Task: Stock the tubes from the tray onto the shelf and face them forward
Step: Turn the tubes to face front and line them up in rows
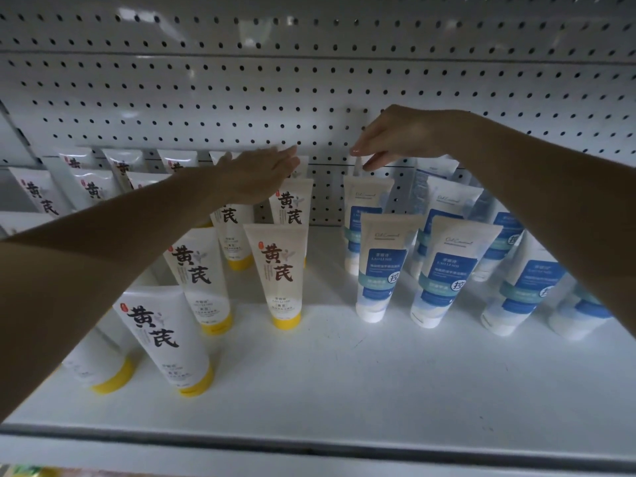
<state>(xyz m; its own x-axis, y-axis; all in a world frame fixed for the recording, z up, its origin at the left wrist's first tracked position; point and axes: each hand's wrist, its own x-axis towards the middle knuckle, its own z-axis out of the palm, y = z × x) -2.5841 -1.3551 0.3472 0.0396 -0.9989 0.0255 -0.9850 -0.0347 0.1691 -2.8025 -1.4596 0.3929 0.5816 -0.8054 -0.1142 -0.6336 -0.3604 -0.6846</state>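
Observation:
Yellow-capped cream tubes with large dark characters stand cap-down on the left half of the white shelf. Blue-labelled white-capped tubes stand on the right half. My left hand reaches to the back, flat with fingers apart, resting over the tops of the rear yellow-capped tubes. My right hand pinches the top seam of the rear blue-labelled tube by the pegboard. No tray is in view.
A white pegboard forms the back wall. A gap of bare shelf runs between the two tube groups. The shelf's front lip crosses the bottom. More yellow-capped tubes stand at far left.

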